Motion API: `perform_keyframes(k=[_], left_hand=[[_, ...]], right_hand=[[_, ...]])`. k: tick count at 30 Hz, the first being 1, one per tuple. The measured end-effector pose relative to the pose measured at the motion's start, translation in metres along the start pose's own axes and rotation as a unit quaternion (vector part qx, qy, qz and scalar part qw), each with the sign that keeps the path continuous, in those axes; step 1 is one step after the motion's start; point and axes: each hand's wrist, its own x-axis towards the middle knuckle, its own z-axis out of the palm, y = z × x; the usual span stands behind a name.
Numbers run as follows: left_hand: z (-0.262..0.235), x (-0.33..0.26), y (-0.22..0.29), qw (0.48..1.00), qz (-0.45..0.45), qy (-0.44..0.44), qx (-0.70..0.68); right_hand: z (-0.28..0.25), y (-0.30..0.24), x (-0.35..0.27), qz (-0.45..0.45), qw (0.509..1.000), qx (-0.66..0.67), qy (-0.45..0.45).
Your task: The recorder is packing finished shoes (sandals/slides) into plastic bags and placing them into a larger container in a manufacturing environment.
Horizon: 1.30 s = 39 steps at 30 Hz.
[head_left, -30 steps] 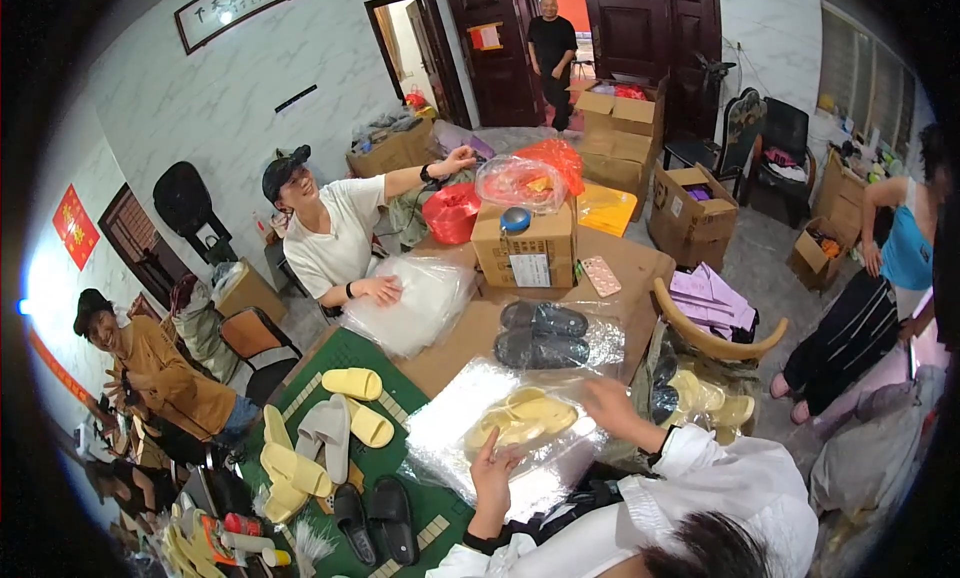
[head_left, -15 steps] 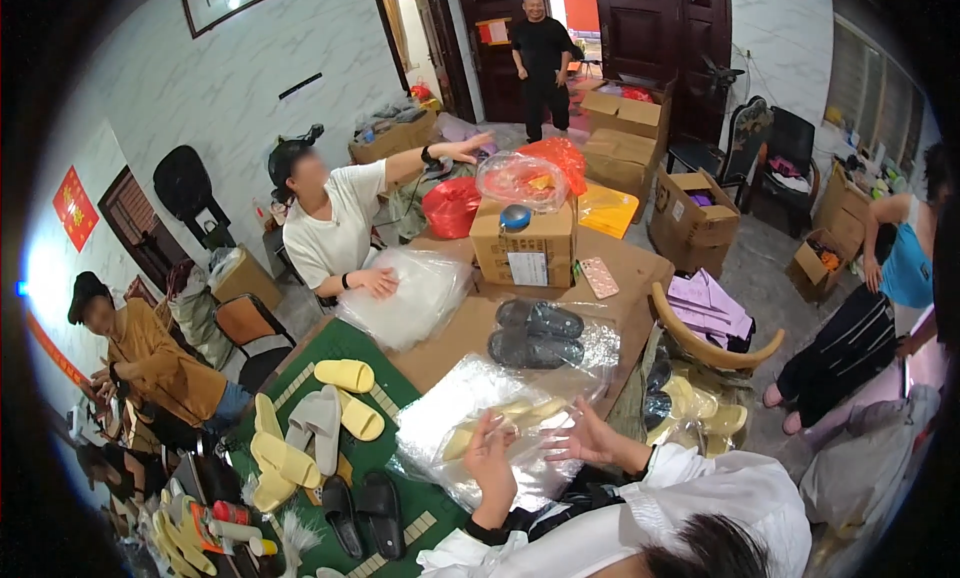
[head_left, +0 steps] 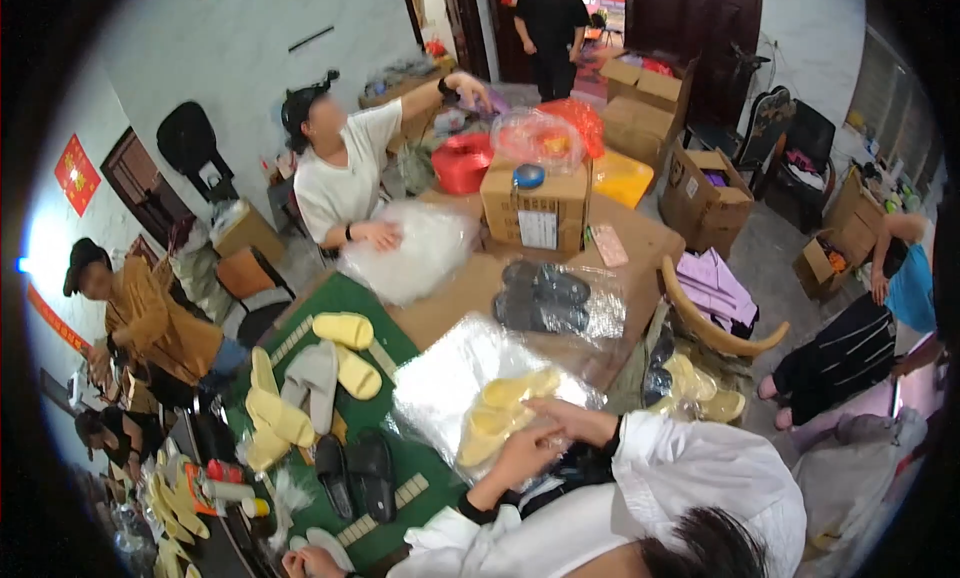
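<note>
Cardboard box (head_left: pixel 537 216) on brown worktop (head_left: pixel 645 246) taken as reference: pair of yellow slippers (head_left: pixel 488 428) lies on the wearer's side of it, over shiny clear sheeting (head_left: pixel 432 378), with left hand (head_left: pixel 525 456) and right hand (head_left: pixel 575 418) meeting at the pair's near edge, fingers bent; whether they pinch anything cannot be told. Bagged dark slippers (head_left: pixel 540 298) sit on the box's near side also, closer to it than the yellow pair; pink phone (head_left: pixel 607 246) just right of the box, pile of translucent bags (head_left: pixel 415 258) to its left under a co-worker's hand (head_left: pixel 375 236).
</note>
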Motion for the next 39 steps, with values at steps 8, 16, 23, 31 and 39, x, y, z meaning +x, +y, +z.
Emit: perform_keyframes(k=[8, 16, 23, 31, 39], left_hand=[[-0.036, 0.004, -0.042, 0.969, -0.096, -0.079, -0.215], [-0.016, -0.020, -0.142, 0.972, -0.232, -0.015, 0.033], [0.024, -0.015, -0.180, 0.933, -0.251, -0.083, 0.243], [0.028, -0.024, -0.161, 0.900, -0.270, -0.003, 0.341], [-0.003, -0.063, -0.171, 0.848, -0.380, 0.262, 0.260]], right_hand=[[-0.014, -0.019, 0.012, 0.017, 0.982, 0.178, 0.067], [-0.034, -0.068, -0.012, -0.168, 0.981, 0.064, 0.077], [-0.065, -0.181, 0.020, -0.216, 0.970, 0.115, 0.003], [-0.114, -0.111, 0.109, -0.164, 0.926, 0.279, 0.195], [0.023, 0.022, 0.081, 0.005, 0.958, -0.285, -0.007]])
